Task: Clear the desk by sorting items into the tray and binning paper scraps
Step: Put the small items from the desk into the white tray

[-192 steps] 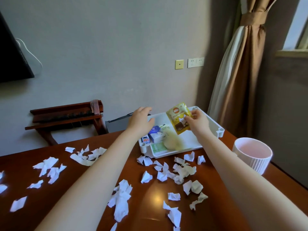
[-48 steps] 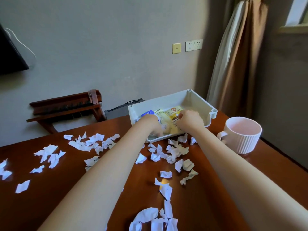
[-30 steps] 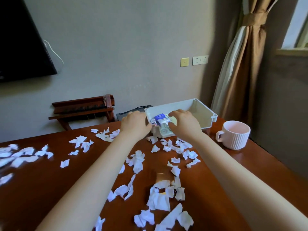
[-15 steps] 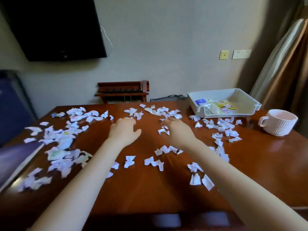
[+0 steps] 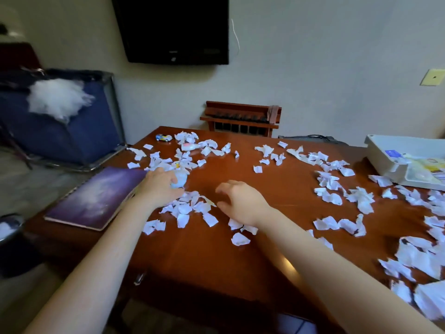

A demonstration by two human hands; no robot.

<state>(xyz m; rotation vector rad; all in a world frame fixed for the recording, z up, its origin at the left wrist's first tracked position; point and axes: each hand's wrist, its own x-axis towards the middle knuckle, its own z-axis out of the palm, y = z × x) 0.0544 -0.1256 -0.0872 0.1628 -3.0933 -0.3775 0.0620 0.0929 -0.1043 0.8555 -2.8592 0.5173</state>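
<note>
White paper scraps (image 5: pixel 185 210) lie all over the brown desk (image 5: pixel 216 256). My left hand (image 5: pixel 160 184) curls round a small pale blue round object (image 5: pixel 180 180) at the left of the desk. My right hand (image 5: pixel 240 201) hovers just right of it above the scraps, fingers loosely bent and holding nothing. The white tray (image 5: pixel 382 150) stands at the far right edge with packets and a blue box inside. A small toy car (image 5: pixel 163 137) and a little pink-white bottle (image 5: pixel 191 147) sit among scraps at the far left corner.
A purple notebook (image 5: pixel 96 196) lies on the desk's left edge, beside my left hand. A dark bin (image 5: pixel 9 230) with white scraps stands on the floor at lower left. A blue case (image 5: pixel 65 131) leans behind it. A wooden rack (image 5: pixel 240 119) stands against the wall.
My view has swung left, away from the tray. Both hands moved left across the desk, and my left hand has closed over the pale blue object.
</note>
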